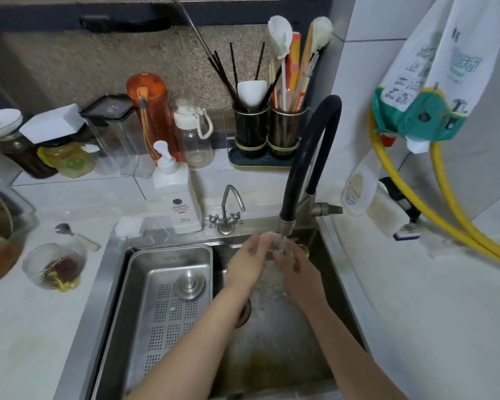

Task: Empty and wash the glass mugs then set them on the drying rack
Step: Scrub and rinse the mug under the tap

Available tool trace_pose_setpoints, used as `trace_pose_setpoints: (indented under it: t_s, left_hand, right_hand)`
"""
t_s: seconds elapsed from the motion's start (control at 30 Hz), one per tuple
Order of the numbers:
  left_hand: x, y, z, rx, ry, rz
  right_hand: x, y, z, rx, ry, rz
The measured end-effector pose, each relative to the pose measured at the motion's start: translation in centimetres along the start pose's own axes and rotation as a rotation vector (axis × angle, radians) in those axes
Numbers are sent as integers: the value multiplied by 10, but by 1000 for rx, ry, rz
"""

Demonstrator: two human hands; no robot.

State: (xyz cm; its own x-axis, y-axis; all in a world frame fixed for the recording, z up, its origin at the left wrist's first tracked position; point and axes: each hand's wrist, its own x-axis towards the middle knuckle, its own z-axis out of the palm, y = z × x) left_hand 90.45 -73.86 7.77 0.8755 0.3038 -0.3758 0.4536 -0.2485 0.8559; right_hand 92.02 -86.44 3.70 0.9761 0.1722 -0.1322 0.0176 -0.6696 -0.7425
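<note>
Both hands meet under the black tap (pixel 309 157), over the right half of the sink (pixel 338 287). The left hand (pixel 247 265) and the right hand (pixel 299 272) cup a clear glass mug (pixel 273 246) between them, right below the spout, with water running over it. The fingers of both hands curl round the glass; how the mug is turned, and where its handle sits, cannot be told through the water and blur.

A second mug (pixel 54 265) stands on the surface left of the sink, well apart from the hands, with dark dregs and yellowish liquid in it. It is not yet emptied. A spoon (pixel 75 233) lies just behind it. The steel rack (pixel 168 298) sits in the left half of the sink, with a round metal plug (pixel 190 284) lying on it. A soap bottle (pixel 176 194) stands at the sink's back edge.

The glass is likely stiff, brittle and light, and wet it will be slippery. A firm hold round the body with one hand, or through the handle, looks safest; a knock against the steel sink or the spout could chip it. The full mug will be heavier and should be carried level to the sink.
</note>
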Motion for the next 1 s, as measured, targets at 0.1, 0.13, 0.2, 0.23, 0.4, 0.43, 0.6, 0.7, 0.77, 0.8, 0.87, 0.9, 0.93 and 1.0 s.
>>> trace_pose_setpoints:
  t_s: [0.1,0.13,0.2,0.23,0.4,0.43,0.6,0.7,0.77,0.8,0.87,0.9,0.93,1.0]
  left_hand:
    - [4,-3,-14,-64,45,-55]
    - [6,-8,-16,-94,42,-73]
    - [5,-14,-19,-149,-1,-117]
    - [3,-18,-20,-182,-37,-142]
    - [-2,-48,-25,-238,-244,-196]
    - [-2,-52,-26,-247,-276,-186]
    - [-5,-54,-18,-180,-383,-49]
    - [-11,-46,-15,-146,-375,40]
    - [-8,-44,-21,-157,-320,88]
    - [-6,-40,-24,-155,-290,108]
    - [1,-28,-23,-98,-260,139]
    - [3,-22,-19,-77,-267,147]
    - [4,-15,-12,-68,-288,167]
    - [1,-16,2,-50,-339,198]
  right_hand:
    - [6,-15,6,226,-55,43]
    - [5,-18,5,311,-69,56]
    - [-2,-18,0,437,-84,68]
    - [-7,-14,-1,497,-85,82]
    - [-25,18,0,660,-227,130]
    - [-26,18,-1,642,-267,136]
    - [-23,25,-18,510,-168,144]
    - [-32,27,-21,476,-137,81]
    - [-32,20,-17,464,-158,50]
    - [-27,15,-15,438,-162,39]
    - [-17,11,-18,387,-137,32]
    - [-13,14,-22,364,-108,38]
    - [-11,20,-26,346,-83,48]
    - [-20,34,-32,317,-55,67]
